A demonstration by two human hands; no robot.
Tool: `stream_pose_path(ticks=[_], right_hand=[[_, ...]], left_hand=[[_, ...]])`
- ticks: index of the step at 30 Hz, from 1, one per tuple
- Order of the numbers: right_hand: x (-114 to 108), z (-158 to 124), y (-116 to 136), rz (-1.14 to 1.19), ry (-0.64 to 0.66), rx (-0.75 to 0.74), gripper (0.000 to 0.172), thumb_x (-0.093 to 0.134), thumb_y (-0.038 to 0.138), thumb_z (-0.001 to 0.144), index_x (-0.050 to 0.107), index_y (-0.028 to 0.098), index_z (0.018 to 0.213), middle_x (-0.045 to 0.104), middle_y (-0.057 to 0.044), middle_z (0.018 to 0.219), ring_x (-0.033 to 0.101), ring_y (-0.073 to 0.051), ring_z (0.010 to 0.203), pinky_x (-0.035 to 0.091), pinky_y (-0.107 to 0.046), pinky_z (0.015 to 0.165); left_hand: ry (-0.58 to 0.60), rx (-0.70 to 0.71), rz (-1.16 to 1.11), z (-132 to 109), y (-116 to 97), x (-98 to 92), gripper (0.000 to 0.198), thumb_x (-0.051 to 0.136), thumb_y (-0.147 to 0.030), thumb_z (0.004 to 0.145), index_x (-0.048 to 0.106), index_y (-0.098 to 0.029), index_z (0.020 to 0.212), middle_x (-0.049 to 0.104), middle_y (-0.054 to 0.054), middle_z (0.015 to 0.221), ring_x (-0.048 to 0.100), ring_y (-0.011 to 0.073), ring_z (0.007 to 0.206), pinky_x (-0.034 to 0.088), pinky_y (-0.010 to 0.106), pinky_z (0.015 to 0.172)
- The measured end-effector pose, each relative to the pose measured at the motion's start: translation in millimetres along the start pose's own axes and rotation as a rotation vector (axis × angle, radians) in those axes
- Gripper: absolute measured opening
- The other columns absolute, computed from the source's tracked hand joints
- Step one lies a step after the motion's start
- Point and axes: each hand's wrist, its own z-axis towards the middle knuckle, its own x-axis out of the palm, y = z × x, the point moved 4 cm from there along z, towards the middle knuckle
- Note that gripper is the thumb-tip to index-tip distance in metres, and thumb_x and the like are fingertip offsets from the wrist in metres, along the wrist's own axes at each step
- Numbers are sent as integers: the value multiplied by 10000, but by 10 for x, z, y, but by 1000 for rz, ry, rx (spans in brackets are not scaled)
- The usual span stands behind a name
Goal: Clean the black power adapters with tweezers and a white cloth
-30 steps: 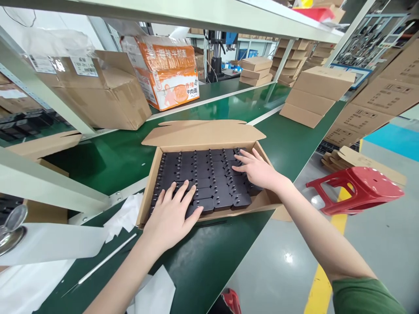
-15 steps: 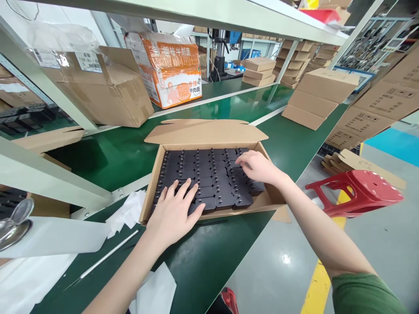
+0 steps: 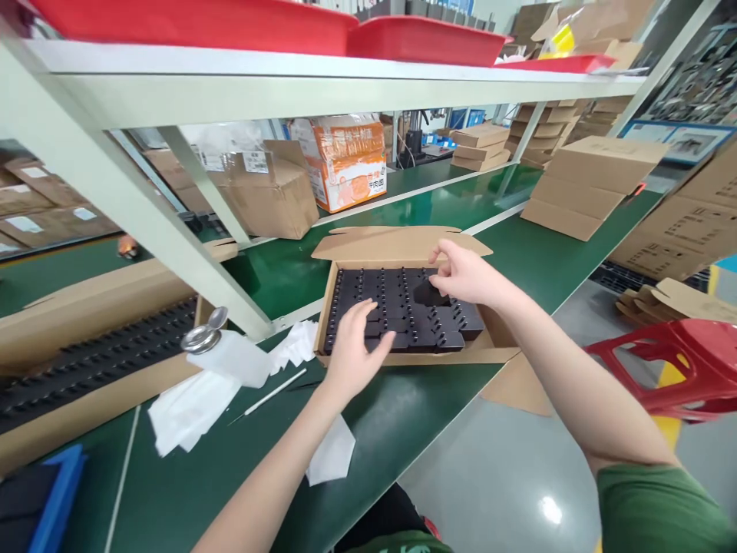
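An open cardboard box (image 3: 397,358) stands on the green bench with its lid flap folded back. Rows of black rectangular blocks (image 3: 391,307) with small round studs fill most of it. My right hand (image 3: 461,273) is over the right part of the box, thumb and fingers pinching one black block (image 3: 431,293) that sits tilted above the rows. Fingers hide part of that block. Over the front left of the box, my left hand (image 3: 358,346) has its fingers apart and holds nothing; whether its fingertips touch the blocks I cannot tell.
To the left lie a white bottle with a metal cap (image 3: 230,349), white wipes (image 3: 196,407) and a thin metal rod (image 3: 275,392). Another long carton (image 3: 74,415) holds black parts. Behind stand cartons (image 3: 270,196); a shelf (image 3: 322,91) crosses above. A red stool (image 3: 679,361) is at right.
My right hand has lifted a black block out of the rows. My left hand has come up, its fingers less spread. The view has turned left, showing more shelf and the left carton.
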Motion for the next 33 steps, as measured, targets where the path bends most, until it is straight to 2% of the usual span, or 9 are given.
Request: stream_pose_path(ticks=[3, 5, 7, 9, 13, 17, 23, 28, 33], right_hand=[[143, -505, 469, 188, 94, -124, 214, 541, 135, 855, 477, 238, 1032, 604, 84, 583, 587, -114, 500, 467, -215, 505], [327, -853, 701, 430, 217, -214, 116, 559, 206, 906, 475, 244, 977, 614, 75, 587, 606, -114, 511, 504, -217, 513], [491, -1173, 823, 695, 320, -335, 102, 547, 334, 982, 514, 253, 1033, 671, 25, 692, 638, -127, 566, 545, -241, 527], [615, -1419, 822, 800, 265, -475, 193, 530, 396, 1015, 548, 292, 1176, 708, -32, 888, 665, -142, 686, 586, -267, 592], [1059, -1760, 805, 646, 136, -759, 399, 661, 260, 949, 576, 328, 1332, 655, -76, 1186, 652, -184, 980, 610, -290, 755], [1546, -1988, 1026, 700, 138, -884, 467, 642, 120, 923, 567, 244, 1367, 650, -91, 1195, 652, -186, 1052, 610, -294, 838], [1765, -2142, 1349, 706, 134, -927, 404, 647, 130, 925, 597, 217, 1316, 667, -91, 1137, 670, -178, 1001, 608, -287, 855], [1969, -2256, 1430, 596, 60, -973, 350, 603, 176, 961, 587, 195, 1310, 678, -110, 1128, 682, -196, 1029, 625, -299, 850], [2422, -2479, 1391, 517, -12, -950, 380, 601, 137, 945, 572, 146, 1323, 672, -132, 1125, 680, -212, 1039, 635, -316, 835]], left_hand=[[-44, -42, -252, -249, -287, -96, 764, 702, -470, 872, 316, -220, 1482, 509, 138, 1499, 543, 238, 1359, 504, 359, 1098], [-73, -133, -499, -489, -383, -201, 614, 784, -454, 800, 502, -233, 1299, 673, 80, 1245, 685, 220, 1097, 591, 328, 921], [-101, -224, -638, -780, -386, -345, 429, 833, -444, 746, 602, -219, 1029, 712, 23, 945, 705, 190, 842, 605, 305, 759], [-117, -252, -674, -1093, -345, -509, 400, 883, -406, 697, 618, -213, 928, 711, 15, 884, 704, 192, 808, 601, 307, 736], [-216, -166, -933, -1666, -250, -786, 431, 898, -200, 689, 649, -236, 1039, 720, 57, 1067, 722, 237, 972, 612, 339, 800], [-292, -93, -1012, -2061, -150, -934, 492, 906, -194, 674, 644, -250, 1087, 700, 62, 1093, 720, 233, 961, 618, 308, 737], [-310, -98, -979, -2430, -32, -1109, 521, 890, -119, 667, 638, -259, 1101, 693, 58, 1098, 684, 219, 1000, 587, 324, 835], [-309, -231, -1070, -2720, -2, -1071, 640, 831, -232, 762, 501, -313, 1303, 540, 85, 1295, 649, 194, 976, 582, 316, 806], [-314, -389, -1339, -3080, 149, -874, 455, 743, -457, 863, 559, -288, 1243, 551, 61, 1231, 653, 156, 911, 570, 276, 820]])
